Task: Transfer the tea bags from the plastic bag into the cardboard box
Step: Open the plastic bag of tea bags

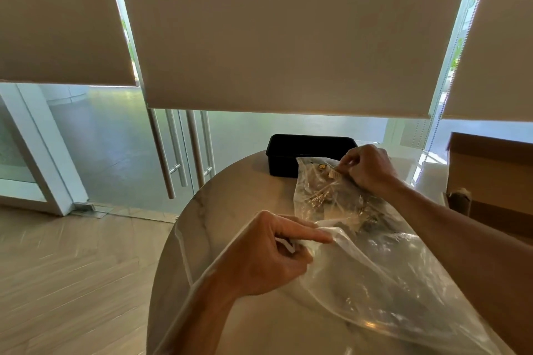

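A large clear plastic bag (383, 262) lies across the round table, with tea bags (323, 193) heaped in its far end. My left hand (268, 256) grips the bag's near edge, forefinger stretched along the plastic. My right hand (367, 167) is at the bag's far end, its fingers pinching a tea bag tag through or at the plastic. A brown cardboard box (490, 181) stands at the right, beyond my right forearm. Its inside is out of sight.
A black rectangular container (282, 153) stands at the table's far edge, just behind the bag. The pale marbled round table (230, 199) ends close on the left, above a wooden floor. Glass doors with steel handles (173, 164) and lowered blinds lie beyond.
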